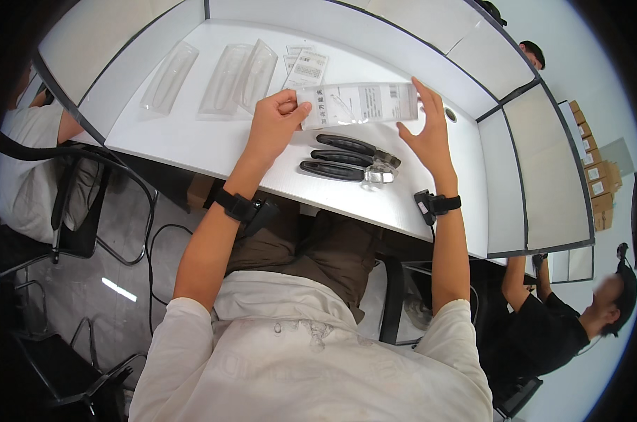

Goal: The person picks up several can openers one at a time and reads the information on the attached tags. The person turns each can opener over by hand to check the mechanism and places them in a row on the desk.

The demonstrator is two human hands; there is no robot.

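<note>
My left hand [278, 121] grips the left end of a clear plastic package [358, 104] with a printed card in it. At the package's right end, my right hand [426, 118] has its thumb and fingers spread; whether a fingertip touches the edge I cannot tell. Below the package, several can openers [339, 157] with black handles and metal heads lie side by side on the white table. Behind it lies a small stack of printed cards [308, 68]. Clear plastic blister shells [171, 79] rest on the table at the left, two of them overlapping [226, 79].
White partition panels [345, 26] edged in black surround the white table [192, 153]. A round cable hole [450, 115] is near the right panel. Beyond the partitions a person in white [23, 158] sits at left, another in black [540, 337] at right.
</note>
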